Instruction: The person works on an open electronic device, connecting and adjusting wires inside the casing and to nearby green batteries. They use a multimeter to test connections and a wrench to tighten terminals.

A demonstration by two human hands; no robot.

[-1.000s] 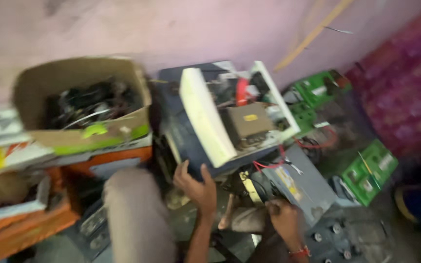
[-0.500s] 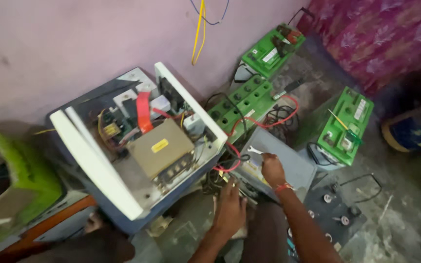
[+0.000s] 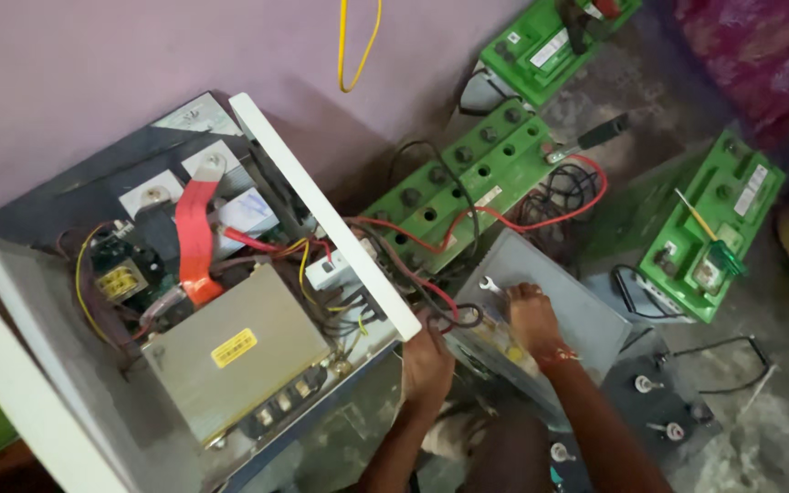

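An opened inverter cabinet (image 3: 66, 365) lies tilted at the left, showing a grey transformer (image 3: 230, 351), a red strap (image 3: 195, 242) and loose wiring. My left hand (image 3: 426, 361) is curled at its lower right corner, around the red and black cables (image 3: 431, 297) that leave the cabinet. My right hand (image 3: 531, 315) rests on a grey metal box (image 3: 586, 306) and holds a small spanner (image 3: 490, 286) whose open end points up-left.
Green batteries stand behind (image 3: 468, 173), at the top (image 3: 550, 36) and at the right (image 3: 714, 219), the last with a green-handled screwdriver (image 3: 710, 242) on it. A black battery (image 3: 668, 415) sits at lower right. A yellow cable (image 3: 358, 46) hangs on the purple wall.
The view has swung right and closer; the cardboard box of parts is gone from sight. My left hand moved up to the cabinet's corner, and my right hand stays on the grey box.
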